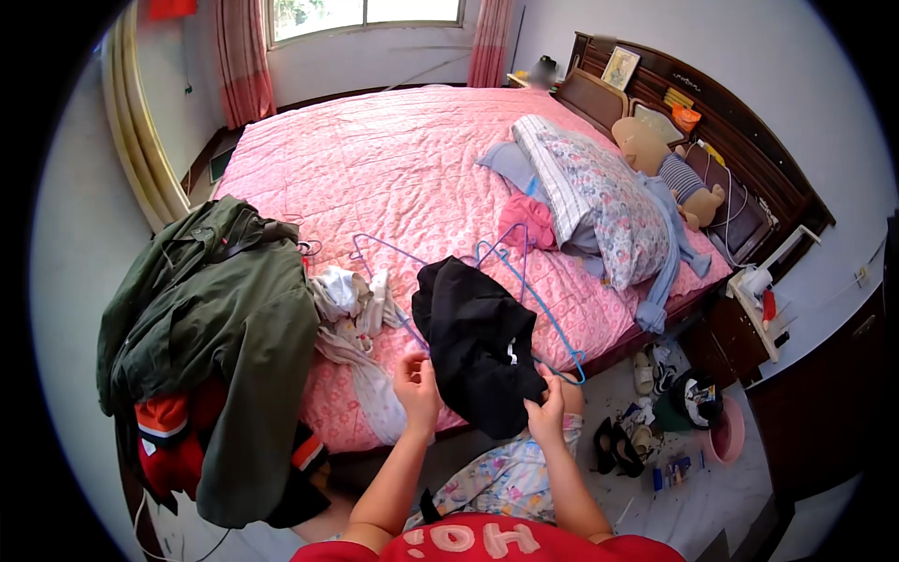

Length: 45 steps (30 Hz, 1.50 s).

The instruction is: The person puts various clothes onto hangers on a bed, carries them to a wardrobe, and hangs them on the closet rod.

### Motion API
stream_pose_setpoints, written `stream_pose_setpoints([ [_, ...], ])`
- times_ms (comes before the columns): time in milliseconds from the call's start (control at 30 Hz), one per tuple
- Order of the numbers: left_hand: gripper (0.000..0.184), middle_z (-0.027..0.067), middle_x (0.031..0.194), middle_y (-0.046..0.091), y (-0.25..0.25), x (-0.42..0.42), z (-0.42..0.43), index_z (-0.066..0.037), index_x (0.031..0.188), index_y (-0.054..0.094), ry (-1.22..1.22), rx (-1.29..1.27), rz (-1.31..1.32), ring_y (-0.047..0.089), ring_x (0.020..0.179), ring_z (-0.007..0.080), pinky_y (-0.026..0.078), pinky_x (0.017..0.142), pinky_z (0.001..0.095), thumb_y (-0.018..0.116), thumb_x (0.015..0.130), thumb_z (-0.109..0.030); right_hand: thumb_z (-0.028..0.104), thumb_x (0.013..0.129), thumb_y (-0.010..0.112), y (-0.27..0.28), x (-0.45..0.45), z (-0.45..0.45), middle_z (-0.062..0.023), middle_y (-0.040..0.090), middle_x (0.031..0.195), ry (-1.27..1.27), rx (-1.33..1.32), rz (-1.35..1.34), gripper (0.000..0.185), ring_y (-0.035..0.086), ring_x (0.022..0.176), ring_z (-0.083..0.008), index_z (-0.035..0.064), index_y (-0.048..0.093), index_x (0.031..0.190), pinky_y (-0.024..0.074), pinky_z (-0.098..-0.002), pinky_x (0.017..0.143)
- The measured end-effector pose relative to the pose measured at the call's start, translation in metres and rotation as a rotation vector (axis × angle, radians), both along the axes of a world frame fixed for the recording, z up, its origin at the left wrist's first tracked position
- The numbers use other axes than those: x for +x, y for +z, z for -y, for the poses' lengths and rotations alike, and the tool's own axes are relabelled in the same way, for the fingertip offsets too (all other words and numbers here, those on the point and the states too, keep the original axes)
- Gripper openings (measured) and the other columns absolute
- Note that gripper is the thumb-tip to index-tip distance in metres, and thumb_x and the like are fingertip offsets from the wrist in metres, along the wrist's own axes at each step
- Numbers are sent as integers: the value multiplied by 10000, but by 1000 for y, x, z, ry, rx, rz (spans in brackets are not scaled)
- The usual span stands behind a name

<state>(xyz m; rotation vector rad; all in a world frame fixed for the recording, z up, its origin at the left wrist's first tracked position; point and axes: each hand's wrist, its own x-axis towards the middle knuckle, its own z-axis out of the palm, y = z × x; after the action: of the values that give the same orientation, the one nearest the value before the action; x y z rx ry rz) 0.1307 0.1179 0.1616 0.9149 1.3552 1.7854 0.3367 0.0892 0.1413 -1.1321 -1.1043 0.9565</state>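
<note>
A bunched black garment (473,342) hangs over the near edge of the bed, in front of me. My right hand (546,403) pinches its lower right edge between thumb and fingers. At the garment's left side is my left hand (417,386), its fingers curled together; what they hold, if anything, I cannot make out. A small white tag shows on the black cloth. Behind the garment lie a purple hanger (384,241) and a blue hanger (552,318), both partly covered by it.
A dark green coat (225,318) and white clothes (351,300) lie on the pink bedspread (375,159) to the left. A folded floral quilt (609,206) and a stuffed toy (688,183) are at the right. Shoes (618,445) and a pink bucket (726,431) stand on the floor.
</note>
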Motion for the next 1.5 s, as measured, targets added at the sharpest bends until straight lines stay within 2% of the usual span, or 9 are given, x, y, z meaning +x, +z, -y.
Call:
stream_pose_setpoints([
  [67, 224, 46, 869, 541, -3, 1, 11, -34, 1071, 554, -247, 41, -157, 520, 754, 83, 430, 629, 208, 585, 855, -86, -117, 731, 498, 20, -18, 0, -181, 385, 1383, 62, 233, 378, 322, 524, 1062, -179, -25, 466, 1037, 414, -300, 916],
  [100, 386, 52, 1001, 562, 7, 2, 16, -53, 1237, 479, -340, -16, 6, 539, 811, 92, 462, 664, 207, 577, 872, -135, -46, 732, 546, 54, -34, 3, -270, 370, 1371, 129, 332, 407, 220, 433, 1217, -388, 4, 480, 936, 327, -376, 1007],
  [400, 351, 41, 1040, 607, 4, -54, 54, -82, 1206, 523, -386, -277, 540, 583, 939, 188, 479, 825, 337, 513, 880, -210, 34, 720, 575, 89, -80, 36, -172, 455, 1319, 999, 282, 149, 504, 427, 1246, -253, -3, 451, 1208, 330, -338, 1031],
  [467, 331, 58, 1031, 631, -23, -63, 70, -70, 1160, 561, -337, -336, 800, 606, 943, 219, 504, 836, 375, 506, 873, -226, 99, 807, 575, 64, -82, 39, -155, 528, 1229, 749, 57, -185, 396, 485, 1179, -205, -11, 473, 1174, 354, -347, 1009],
  [667, 515, 88, 1148, 610, 1, -59, 98, -83, 1198, 555, -255, -372, 873, 576, 1051, 271, 454, 935, 432, 409, 900, -477, 352, 686, 766, 15, -107, 11, -242, 431, 1282, 393, 49, 447, 829, 412, 1210, -361, 12, 353, 1319, 335, -409, 1007],
  [900, 477, 75, 1174, 599, -11, -94, 106, -93, 1215, 544, -322, -313, 839, 561, 1080, 244, 436, 938, 388, 520, 840, -386, 281, 658, 792, 40, -101, 3, -200, 599, 1046, 212, 152, 460, 589, 572, 1005, -335, -33, 553, 1097, 440, -383, 882],
  [1133, 431, 120, 1080, 605, 35, -141, 92, -27, 1161, 552, 79, -104, 582, 597, 951, 224, 484, 838, 349, 544, 832, -305, 173, 663, 788, 113, -82, 23, -161, 544, 961, -241, 358, 558, 551, 531, 926, -322, -24, 540, 1113, 422, -390, 824],
  [1333, 626, 224, 1299, 352, 17, -81, 117, 16, 1323, 369, 28, -115, -907, 362, 1205, 322, 286, 1018, 385, 636, 835, -272, 108, 717, 706, 48, -119, 38, -217, 499, 1176, 235, 164, 366, 602, 480, 1115, -371, -43, 454, 1243, 375, -398, 975],
  [1500, 366, 60, 1057, 590, 6, -60, 123, 4, 1188, 488, -124, -218, 121, 569, 914, 128, 456, 794, 257, 609, 872, -135, -23, 893, 441, 41, -140, 53, -65, 542, 1198, 827, -120, -142, 371, 540, 921, -86, 34, 498, 1255, 460, -225, 754],
])
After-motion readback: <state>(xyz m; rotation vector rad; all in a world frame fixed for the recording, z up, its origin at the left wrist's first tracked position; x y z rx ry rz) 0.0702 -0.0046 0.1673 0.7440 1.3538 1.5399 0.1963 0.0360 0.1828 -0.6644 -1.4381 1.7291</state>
